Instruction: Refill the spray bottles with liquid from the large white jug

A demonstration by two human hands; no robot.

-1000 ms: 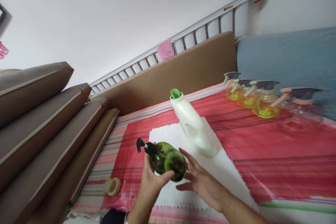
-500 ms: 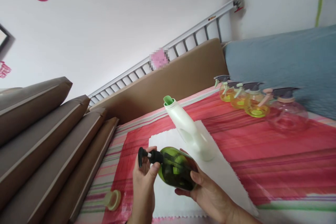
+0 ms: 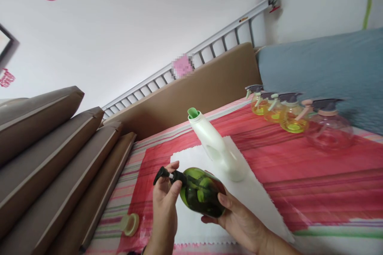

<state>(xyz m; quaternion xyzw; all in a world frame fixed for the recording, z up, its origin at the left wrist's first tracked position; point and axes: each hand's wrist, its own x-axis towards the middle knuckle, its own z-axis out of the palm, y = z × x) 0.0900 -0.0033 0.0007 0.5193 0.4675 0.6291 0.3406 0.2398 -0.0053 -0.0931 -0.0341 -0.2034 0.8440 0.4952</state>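
A dark green pump bottle (image 3: 202,193) lies tilted in the air over the white sheet. My right hand (image 3: 239,219) is wrapped round the base end of its body. The black pump (image 3: 176,176) points left, and my left hand (image 3: 166,197) pinches its collar, with the thumb in front and a finger behind. Behind the bottle a white jug-like bottle (image 3: 215,143) with a handle stands on the sheet, its mouth uncapped and green inside. At the lower left, a pale yellow-green cap (image 3: 131,224) rests on the cloth.
Several round spray bottles (image 3: 295,117) line the right side; some contain yellow liquid, and the nearest is clear pink. White paper (image 3: 191,229) lies over a red striped cloth (image 3: 299,167). Brown padded panels (image 3: 54,183) stand at left; a blue cushion (image 3: 323,63) is at the back right.
The black pump's nozzle has turned, from pointing down to pointing out to the left. My left fingers have shifted slightly on the collar; my right hand holds the body much as before.
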